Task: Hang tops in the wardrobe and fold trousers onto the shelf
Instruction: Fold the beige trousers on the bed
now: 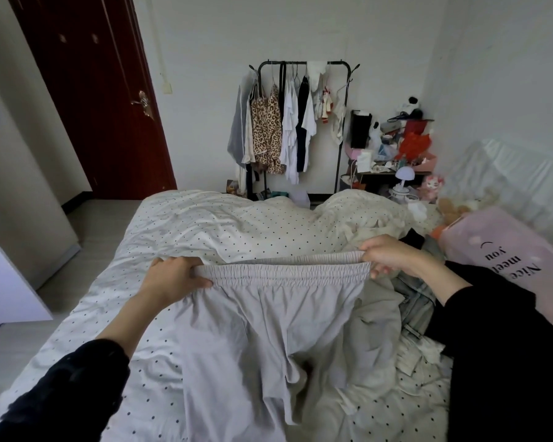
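Light grey trousers [268, 330] with an elastic waistband hang over the dotted bed [205, 224], held up by the waistband and stretched wide. My left hand [173, 279] grips the waistband's left end. My right hand [387, 253] grips its right end. The legs drape down towards me onto the sheet. Against the far wall stands a black clothes rack [304, 63] with several tops on hangers.
A pile of other clothes [412, 301] lies on the bed to the right, under my right forearm. A pink pillow [508, 260] sits at the right. A cluttered side table [396, 161] stands beside the rack. A dark red door [93, 90] is at the left.
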